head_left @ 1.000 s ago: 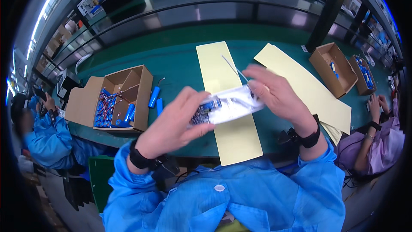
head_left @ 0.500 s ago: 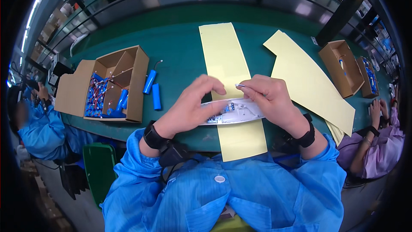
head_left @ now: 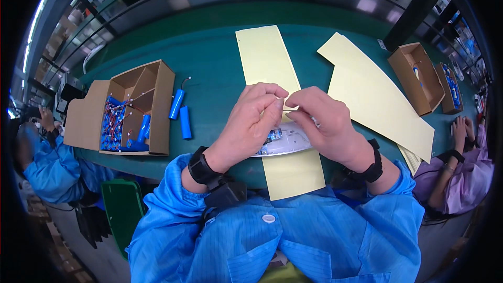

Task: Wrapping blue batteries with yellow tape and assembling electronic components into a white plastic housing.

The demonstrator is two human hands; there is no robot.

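My left hand (head_left: pixel 252 120) is closed, thumb and fingertips pinched together. Facing it, my right hand (head_left: pixel 326 121) is pinched as well. A thin wire-like strand (head_left: pixel 289 109) spans the short gap between both sets of fingertips; its ends are hidden in the fingers. Under the hands lies a long white curved housing (head_left: pixel 296 144) with a small blue circuit board (head_left: pixel 273 135) in it, partly covered by my fingers. The housing rests across a strip of pale yellow card (head_left: pixel 293 173) on the green table.
Left of my hands stands an open cardboard box (head_left: pixel 163 110) full of blue battery cells with wires. Two loose blue cells (head_left: pixel 185 122) lie beside it. More yellow card sheets (head_left: pixel 374 94) and smaller boxes (head_left: pixel 416 78) are at right. Co-workers sit on both sides.
My left hand has moved up and right, its spread fingers closing into a pinch beside the right fingertips. My right hand stays near the same place, still pinching.
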